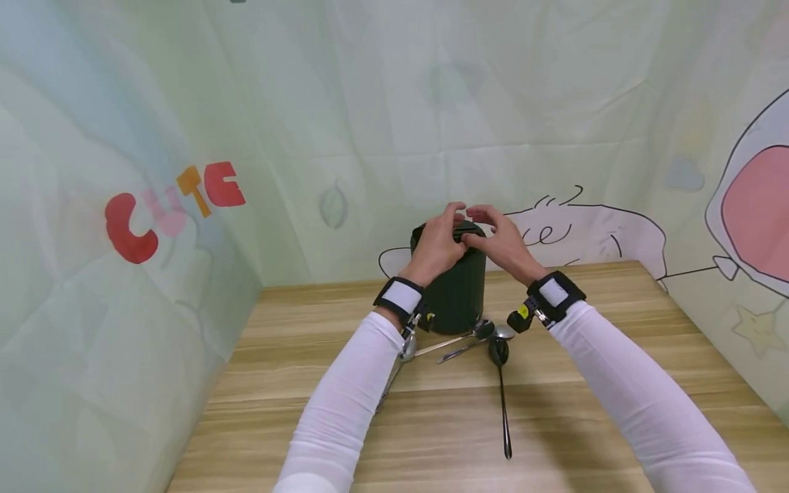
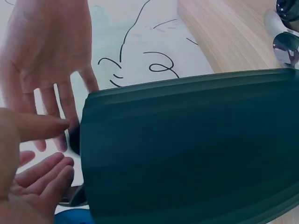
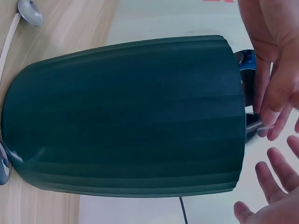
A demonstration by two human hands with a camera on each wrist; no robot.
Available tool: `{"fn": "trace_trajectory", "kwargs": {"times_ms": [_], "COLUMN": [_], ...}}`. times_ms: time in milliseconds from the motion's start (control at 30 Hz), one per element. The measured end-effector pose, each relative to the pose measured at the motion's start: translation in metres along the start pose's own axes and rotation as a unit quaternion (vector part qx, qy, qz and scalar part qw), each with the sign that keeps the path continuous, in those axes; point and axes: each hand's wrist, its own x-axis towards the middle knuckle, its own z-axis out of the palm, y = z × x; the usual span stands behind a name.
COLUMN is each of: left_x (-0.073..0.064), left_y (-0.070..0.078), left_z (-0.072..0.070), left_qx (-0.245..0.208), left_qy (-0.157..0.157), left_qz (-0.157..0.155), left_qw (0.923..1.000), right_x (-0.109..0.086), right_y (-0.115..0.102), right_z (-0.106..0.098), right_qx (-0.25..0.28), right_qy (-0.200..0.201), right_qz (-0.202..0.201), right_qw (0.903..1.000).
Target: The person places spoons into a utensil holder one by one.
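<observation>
A dark green container [image 1: 455, 291] stands upright on the table against the backdrop. Both hands hover at its top. The left hand [image 1: 435, 248] arches over the rim, its thumb [image 2: 46, 126] apart from its loosely bent fingers [image 2: 44, 179] in the left wrist view. Close to that thumb, a dark rounded piece [image 3: 252, 125] juts past the rim; whether they touch is unclear. Beside it shows a blue and black piece [image 3: 248, 77]. The right hand [image 1: 504, 246] faces the left one, fingers spread and nothing visible in its grasp. The container's inside is hidden.
Several spoons lie before the container: a black spoon [image 1: 502, 383] at the front, a dark-bowled spoon [image 1: 483, 330], a silver spoon [image 1: 504, 331], and another silver spoon [image 1: 407, 349] partly behind the left wrist. The wooden table [image 1: 296, 356] meets a printed cloth backdrop [image 1: 351, 103].
</observation>
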Motion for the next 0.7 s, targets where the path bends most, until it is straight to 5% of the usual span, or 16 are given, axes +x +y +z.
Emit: {"fn": "trace_trajectory", "kwargs": {"times_ms": [300,467,700], "left_x": [-0.017,-0.039,-0.070], "left_y": [0.009,0.017,0.023], "left_z": [-0.017,-0.036,-0.050], "left_qx": [0.018,0.083,0.151], "left_qy": [-0.015,-0.012,0.002], "left_qz": [0.063,0.108,0.127], "left_qw": [0.9978,0.9906,0.9803], "right_x": [-0.015,-0.028,-0.049], "right_y": [-0.011,-0.021,-0.031], "right_z": [-0.008,-0.011,-0.017], "right_qx": [-0.011,-0.046,-0.105], "right_qy": [-0.029,-0.045,-0.062], "right_qz": [-0.064,-0.129,-0.184], "right_qw": [0.9975,0.9896,0.9752]}}
